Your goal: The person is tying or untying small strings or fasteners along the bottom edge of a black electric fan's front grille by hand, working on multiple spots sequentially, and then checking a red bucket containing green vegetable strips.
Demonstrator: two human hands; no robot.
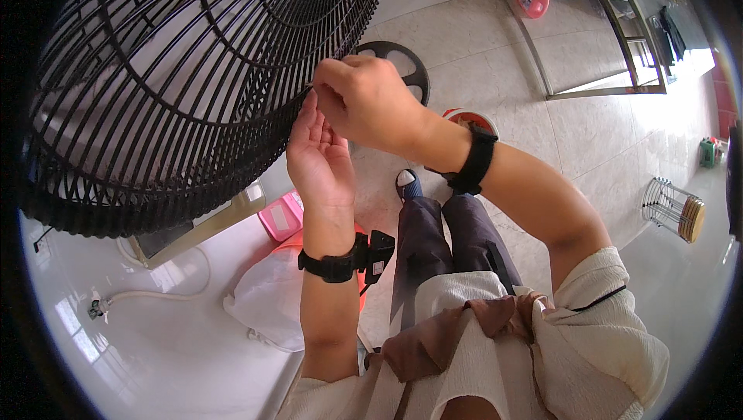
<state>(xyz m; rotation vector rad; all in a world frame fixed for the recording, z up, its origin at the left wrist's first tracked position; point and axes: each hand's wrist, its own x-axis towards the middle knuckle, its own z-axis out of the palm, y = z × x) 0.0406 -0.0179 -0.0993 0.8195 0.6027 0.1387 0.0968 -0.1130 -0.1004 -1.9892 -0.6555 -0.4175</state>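
Observation:
A large black fan [186,102] with a round wire grille fills the upper left. At its right-hand rim, my right hand [371,99] is closed in a pinch, its fingertips against the edge of the grille. A tiny pale bit shows at those fingertips, too small to name. Just below, my left hand [321,164] is turned palm up, fingers partly stretched toward the rim and the tips close to the right hand's. Part of its fingers is hidden behind the right hand. Each wrist wears a black strap.
The fan's round black base [414,72] stands on the tiled floor, near a red-rimmed bucket [484,122]. To the left are a white bag [267,304], a pink box [280,217] and a hose [166,294]. Stacked stools [689,219] and a metal frame [604,93] stand right.

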